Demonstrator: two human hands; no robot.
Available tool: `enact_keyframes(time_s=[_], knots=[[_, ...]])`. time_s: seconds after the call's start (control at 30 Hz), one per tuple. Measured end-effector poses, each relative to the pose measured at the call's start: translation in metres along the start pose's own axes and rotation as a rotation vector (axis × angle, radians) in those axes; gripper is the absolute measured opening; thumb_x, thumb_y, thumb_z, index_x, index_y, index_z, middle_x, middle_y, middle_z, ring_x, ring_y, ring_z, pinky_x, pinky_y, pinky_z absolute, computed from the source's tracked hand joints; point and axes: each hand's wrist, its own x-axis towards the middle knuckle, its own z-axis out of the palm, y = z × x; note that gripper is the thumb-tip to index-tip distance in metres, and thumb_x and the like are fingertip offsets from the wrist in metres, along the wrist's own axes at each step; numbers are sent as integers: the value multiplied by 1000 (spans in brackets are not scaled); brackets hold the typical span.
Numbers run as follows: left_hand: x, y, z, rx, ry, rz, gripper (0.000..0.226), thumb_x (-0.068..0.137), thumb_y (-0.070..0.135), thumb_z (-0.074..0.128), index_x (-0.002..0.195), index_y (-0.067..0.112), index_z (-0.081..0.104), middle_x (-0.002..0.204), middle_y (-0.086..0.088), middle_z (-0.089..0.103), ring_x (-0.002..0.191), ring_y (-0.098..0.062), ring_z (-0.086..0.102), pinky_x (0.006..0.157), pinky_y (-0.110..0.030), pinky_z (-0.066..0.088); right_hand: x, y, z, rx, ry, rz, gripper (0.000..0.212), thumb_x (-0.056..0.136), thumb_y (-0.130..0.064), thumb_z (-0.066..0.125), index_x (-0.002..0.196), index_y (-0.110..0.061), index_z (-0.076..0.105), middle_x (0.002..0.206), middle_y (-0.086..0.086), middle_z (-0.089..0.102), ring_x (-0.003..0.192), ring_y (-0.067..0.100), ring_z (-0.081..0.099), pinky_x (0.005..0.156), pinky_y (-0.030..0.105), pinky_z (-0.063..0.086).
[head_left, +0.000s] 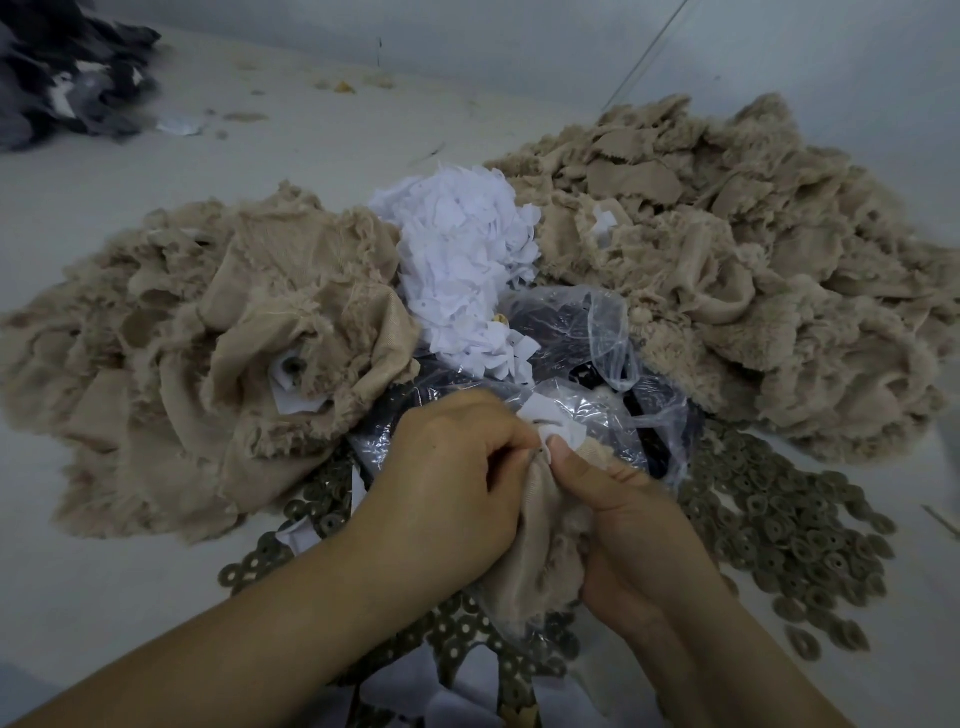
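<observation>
Your left hand (447, 478) and right hand (623, 514) pinch a beige fabric piece (540, 545) with a white paper tag (550, 423) over a clear plastic bag (597, 384); beige fabric heaps (218, 338) flank white paper scraps (462, 260); brown rings (789, 530) lie on the desk (104, 597).

Beige plush fabric piece (535, 540): soft, crumpled, fuzzy-edged; hangs bunched, centre foreground. White paper piece (553, 423): small, creased, lying against the fabric's top edge.
</observation>
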Motion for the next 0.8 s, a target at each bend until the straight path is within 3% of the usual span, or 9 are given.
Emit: enact_keyframes(time_s=[0.13,0.2,0.3,0.37,0.47,0.67,0.8], knots=[[-2,1,1,-20,18,-3,12,77,0,69,75,10,75,74,2,68,70,-8,64,65,-27,51,-1,0,1,8,0,-15,28,77,-17,68,97,1,76,104,26,72,90,31,74,76,39,62],[0,1,1,-124,24,-123,13,75,6,67,73,17,75,71,7,68,64,-6,64,62,-30,53,-1,-1,2,3,-7,-10,28,77,-18,69,98,0,76,102,25,73,87,31,74,71,37,61],[3,-2,2,-293,33,-284,14,70,9,64,68,22,70,66,3,65,56,-17,62,54,-37,54,-1,-1,3,6,-17,6,33,80,-17,69,106,4,73,107,28,71,91,34,73,79,41,61],[4,-1,2,-304,39,-285,15,69,8,64,68,21,70,66,2,63,59,-18,60,56,-36,53,-1,-2,3,6,-24,18,36,82,-17,69,110,5,71,111,28,70,97,35,71,85,42,60],[3,2,3,-285,62,-254,13,68,7,65,68,19,70,68,2,63,62,-16,60,58,-29,51,-2,-3,2,22,-31,28,36,82,-17,69,111,5,71,112,28,70,101,35,71,84,39,60],[1,4,4,-146,65,-161,7,73,10,71,70,16,74,68,5,63,65,-13,60,60,-26,49,-1,-3,2,24,13,26,32,79,-18,71,102,4,74,107,28,71,97,34,72,84,41,60],[1,0,5,-259,45,-289,19,75,4,81,80,21,74,72,1,66,66,-15,62,65,-33,54,-1,-3,3,41,-15,29,32,83,-17,69,105,6,72,112,28,69,105,36,69,92,41,57]])
